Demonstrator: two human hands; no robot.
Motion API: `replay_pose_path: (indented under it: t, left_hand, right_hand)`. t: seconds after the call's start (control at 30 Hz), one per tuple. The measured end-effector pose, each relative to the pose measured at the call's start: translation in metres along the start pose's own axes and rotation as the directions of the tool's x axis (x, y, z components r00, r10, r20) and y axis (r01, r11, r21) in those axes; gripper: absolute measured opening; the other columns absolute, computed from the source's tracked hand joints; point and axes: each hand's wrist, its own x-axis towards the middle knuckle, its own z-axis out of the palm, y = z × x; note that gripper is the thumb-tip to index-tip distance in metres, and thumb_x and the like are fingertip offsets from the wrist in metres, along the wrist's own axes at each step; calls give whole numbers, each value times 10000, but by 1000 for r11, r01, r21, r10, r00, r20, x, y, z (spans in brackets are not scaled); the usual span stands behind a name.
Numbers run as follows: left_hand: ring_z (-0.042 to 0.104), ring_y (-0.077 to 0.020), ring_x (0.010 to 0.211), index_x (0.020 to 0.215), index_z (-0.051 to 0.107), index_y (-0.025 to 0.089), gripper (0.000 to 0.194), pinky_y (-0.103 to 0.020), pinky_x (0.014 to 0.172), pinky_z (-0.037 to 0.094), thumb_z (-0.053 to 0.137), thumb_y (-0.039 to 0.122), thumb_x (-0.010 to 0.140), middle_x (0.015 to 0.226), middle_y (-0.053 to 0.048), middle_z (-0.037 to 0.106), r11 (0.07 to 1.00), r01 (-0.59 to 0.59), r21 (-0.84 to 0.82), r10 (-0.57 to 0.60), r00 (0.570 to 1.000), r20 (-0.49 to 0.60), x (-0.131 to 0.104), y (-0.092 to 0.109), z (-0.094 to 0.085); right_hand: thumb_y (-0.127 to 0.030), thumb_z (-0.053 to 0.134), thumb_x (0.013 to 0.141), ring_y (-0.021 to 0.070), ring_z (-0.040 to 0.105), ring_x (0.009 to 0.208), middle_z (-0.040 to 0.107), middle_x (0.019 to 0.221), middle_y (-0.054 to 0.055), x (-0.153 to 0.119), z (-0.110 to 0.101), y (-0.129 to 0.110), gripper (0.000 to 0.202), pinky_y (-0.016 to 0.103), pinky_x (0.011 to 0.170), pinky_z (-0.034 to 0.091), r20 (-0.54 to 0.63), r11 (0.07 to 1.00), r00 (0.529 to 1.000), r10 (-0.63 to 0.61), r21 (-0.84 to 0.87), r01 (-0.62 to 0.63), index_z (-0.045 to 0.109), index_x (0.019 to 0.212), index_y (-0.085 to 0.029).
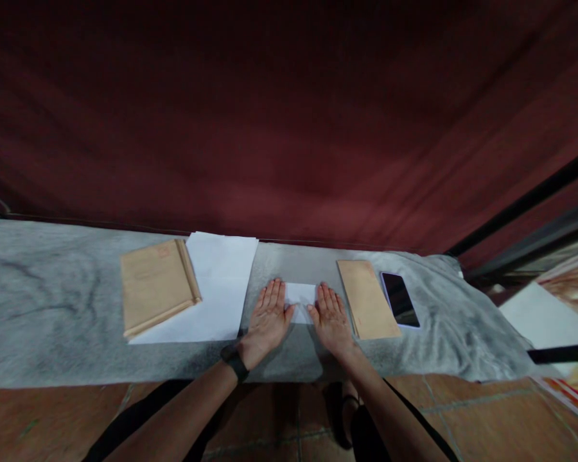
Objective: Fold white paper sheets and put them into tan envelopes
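Note:
A small white folded sheet of paper (301,294) lies flat on the grey cloth, in the middle of the view. Pressed on its left end is my left hand (268,316), palm down with the fingers stretched out. My right hand (331,318) lies flat on the right end in the same way. Both thumbs point inward over the paper, a little apart. The ends of the sheet are hidden beneath the hands. Just right of my right hand rests a brown envelope (368,300). Left of my left hand is a stack of white paper sheets (224,282).
A pile of brown envelopes (157,282) partly covers the white sheets. A phone (401,299) with a dark screen lies beside the single envelope. Grey cloth (43,308) covers the narrow surface, backed by a dark red curtain-like sheet (289,141). Tiled floor (491,417) shows in front.

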Motion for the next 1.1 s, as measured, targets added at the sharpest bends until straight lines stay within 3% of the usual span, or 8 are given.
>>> replay_pose_path:
  t: [0.4, 0.53, 0.63, 0.7, 0.93, 1.1]
  left_hand:
    - [231, -297, 1514, 1527, 293, 7, 620, -492, 1243, 195, 356, 311, 991, 1593, -224, 320, 999, 51, 12, -50, 995, -83, -5, 0, -2]
    - [201, -272, 1525, 1541, 256, 24, 603, -484, 1238, 219, 342, 261, 993, 1613, -202, 291, 988, -157, -9, 155, 984, -87, -12, 18, 2]
    - [192, -270, 1526, 1566, 187, 45, 646, -490, 1226, 232, 374, 240, 979, 1621, -201, 265, 937, -349, -24, 348, 937, -32, -20, 29, 8]
    - [172, -278, 1530, 1576, 149, 49, 675, -499, 1225, 216, 386, 225, 969, 1627, -209, 232, 912, -409, -23, 409, 913, 2, -24, 33, 9]
    - [179, -244, 1531, 1549, 254, 56, 589, -450, 1245, 184, 320, 301, 1018, 1623, -178, 283, 940, -334, -64, 336, 942, 20, -27, 23, -3]
    - [182, -272, 1529, 1523, 307, 64, 647, -462, 1237, 202, 356, 470, 1021, 1613, -190, 304, 964, -250, -93, 251, 968, 3, -30, 17, -4]
  right_hand:
    - [-464, 213, 1059, 300, 302, 1487, 340, 1594, 186, -4, -1, 7, 642, 477, 1188, 297, -35, 997, 997, 72, 25, -71, 322, 1547, -61]
    - [-454, 199, 1063, 271, 239, 1514, 286, 1621, 165, -3, -9, -2, 634, 493, 1211, 278, -29, 986, 999, 13, 166, -8, 253, 1571, -80]
    - [-436, 190, 1069, 215, 232, 1518, 269, 1635, 120, -3, -13, -12, 599, 459, 1228, 269, 49, 946, 990, -132, 305, 111, 214, 1586, -134]
    - [-443, 200, 1070, 200, 231, 1518, 268, 1637, 108, -6, -13, -17, 594, 441, 1233, 262, 89, 929, 981, -175, 343, 135, 216, 1587, -152]
    - [-467, 194, 1065, 229, 206, 1526, 254, 1638, 136, -16, -8, -7, 633, 467, 1236, 232, 101, 965, 979, -176, 216, 151, 192, 1589, -111]
    - [-458, 225, 1063, 258, 217, 1521, 238, 1641, 157, -20, -4, 6, 645, 488, 1220, 250, 77, 978, 978, -192, 101, 184, 152, 1596, -103]
